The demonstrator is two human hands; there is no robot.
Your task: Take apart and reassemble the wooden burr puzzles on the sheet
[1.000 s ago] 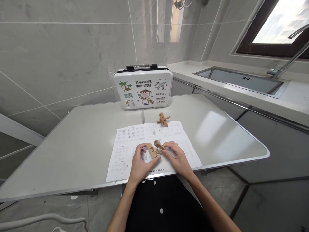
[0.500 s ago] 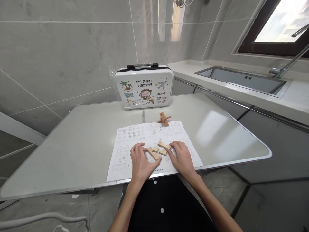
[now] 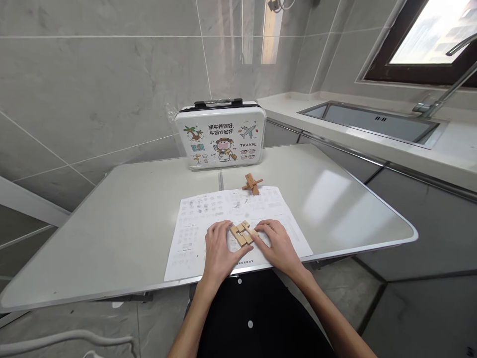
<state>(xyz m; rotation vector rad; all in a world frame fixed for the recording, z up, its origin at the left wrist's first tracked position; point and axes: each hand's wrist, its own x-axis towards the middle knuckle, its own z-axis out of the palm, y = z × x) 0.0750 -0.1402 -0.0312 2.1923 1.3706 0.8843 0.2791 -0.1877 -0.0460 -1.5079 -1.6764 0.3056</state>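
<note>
Several pale notched wooden puzzle pieces [image 3: 239, 238] lie flat together over the printed paper [image 3: 182, 263], forming a rough block with a gap inside. My left hand [image 3: 219, 248] curls around the block's left side, fingers at the far end and thumb at the near edge. On the other side, my right hand [image 3: 278, 244] pinches the right-hand piece between thumb and fingers, pressed against the others. Beyond the pieces, a darker brown interlocking wooden puzzle [image 3: 252, 184] stands assembled at the paper's far edge, touched by neither hand.
A white cartoon-printed case [image 3: 203, 161] in clear plastic stands at the back of the folding table [image 3: 122, 219], near the tiled wall. To the right, a counter holds a sink [image 3: 372, 124] with a faucet [image 3: 443, 102]. The table's near edge is close to my body.
The pale pieces, spread apart before, are now pushed together into one block. My right hand has moved slightly left with its piece, and my left hand has shifted a little right.
</note>
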